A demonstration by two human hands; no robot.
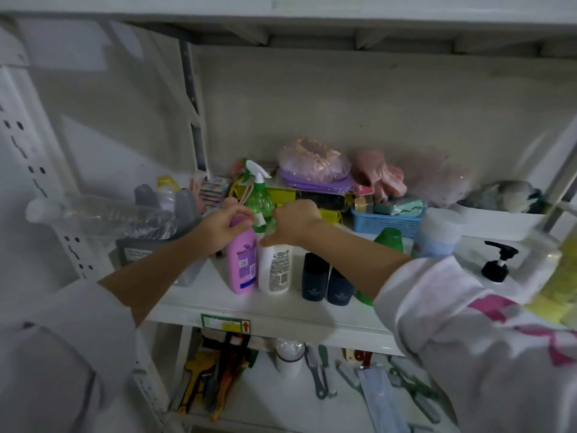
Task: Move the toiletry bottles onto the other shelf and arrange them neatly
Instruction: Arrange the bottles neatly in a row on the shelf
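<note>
A purple bottle (241, 267) and a white bottle (275, 270) stand side by side near the front of the white shelf (281, 310). My left hand (220, 225) grips the top of the purple bottle. My right hand (293, 223) is closed over the top of the white bottle. Two dark blue bottles (327, 282) stand to the right, with a green bottle (388, 240) behind them. A green spray bottle (258, 195) stands just behind my hands. A black pump dispenser (498, 262) is at far right.
A grey bin (156, 248) at left holds a clear plastic bottle (103, 215) and grey containers. At the back are a blue basket (387, 221), bagged pink items (315, 160), and a white tub (502, 225). The lower shelf (312, 398) holds brushes and tools.
</note>
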